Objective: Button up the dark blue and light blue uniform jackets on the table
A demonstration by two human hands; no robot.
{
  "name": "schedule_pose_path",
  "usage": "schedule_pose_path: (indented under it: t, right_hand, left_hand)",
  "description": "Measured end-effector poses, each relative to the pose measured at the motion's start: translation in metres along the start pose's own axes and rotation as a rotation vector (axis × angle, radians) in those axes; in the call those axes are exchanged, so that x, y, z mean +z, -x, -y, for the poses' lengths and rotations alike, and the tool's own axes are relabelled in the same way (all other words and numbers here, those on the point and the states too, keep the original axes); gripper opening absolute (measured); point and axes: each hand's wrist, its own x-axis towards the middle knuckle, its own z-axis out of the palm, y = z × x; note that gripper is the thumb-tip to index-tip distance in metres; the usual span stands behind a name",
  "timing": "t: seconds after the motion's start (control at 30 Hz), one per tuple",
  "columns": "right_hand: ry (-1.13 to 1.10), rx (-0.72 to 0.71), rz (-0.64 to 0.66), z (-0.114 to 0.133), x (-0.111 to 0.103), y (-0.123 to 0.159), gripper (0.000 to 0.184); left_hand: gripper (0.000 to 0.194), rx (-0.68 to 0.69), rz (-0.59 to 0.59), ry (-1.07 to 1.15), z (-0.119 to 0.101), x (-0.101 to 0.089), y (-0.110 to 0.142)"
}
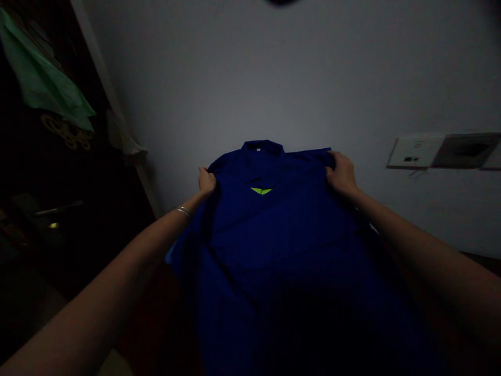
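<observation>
A dark blue V-neck shirt [266, 230] hangs spread out in front of me, its collar up and a small white label inside the neck. My left hand [207, 180] grips it at the left shoulder; a silver bracelet circles that wrist. At the opposite shoulder, my right hand [341, 171] pinches the cloth between thumb and fingers. A patch of yellow-green shows through the neck opening. The lower part of the shirt fades into shadow, so its hem cannot be made out.
Behind the shirt rises a pale wall [250, 73]. Sockets in a white plate [415, 151] sit on it at the right. On the left stands a dark door with a metal handle [58, 208], and a light green cloth [47, 78] hangs at its top.
</observation>
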Motion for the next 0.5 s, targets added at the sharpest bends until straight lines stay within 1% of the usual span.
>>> schedule_pose_path:
  t: [0.03,0.1,0.13,0.2,0.27,0.37,0.4,0.5]
  right_hand:
    - [0.039,0.02,0.047,0.003,0.004,0.004,0.059]
    - [0.132,0.097,0.186,0.012,0.012,0.017,0.07]
    - [0.184,0.131,0.26,0.017,0.014,0.027,0.073]
    - [0.258,0.113,0.387,0.027,0.016,0.049,0.072]
    - [0.288,0.066,0.468,0.037,0.014,0.072,0.072]
    - [0.26,0.054,0.509,0.046,0.003,0.103,0.077]
    - [0.239,0.058,0.503,0.047,-0.001,0.112,0.078]
    - [0.164,0.079,0.445,0.043,-0.011,0.135,0.078]
  left_hand:
    - [0.046,-0.003,0.021,0.014,-0.008,0.012,0.008]
    - [0.056,-0.001,0.063,0.034,-0.022,0.037,0.027]
    - [0.061,0.01,0.108,0.055,-0.029,0.049,0.039]
    - [0.066,0.023,0.196,0.104,-0.046,0.07,0.061]
    - [0.068,0.03,0.255,0.137,-0.065,0.083,0.081]
    - [0.066,0.053,0.322,0.14,-0.099,0.092,0.111]
    - [0.065,0.073,0.357,0.105,-0.111,0.094,0.122]
    - [0.063,0.119,0.376,0.102,-0.146,0.098,0.16]
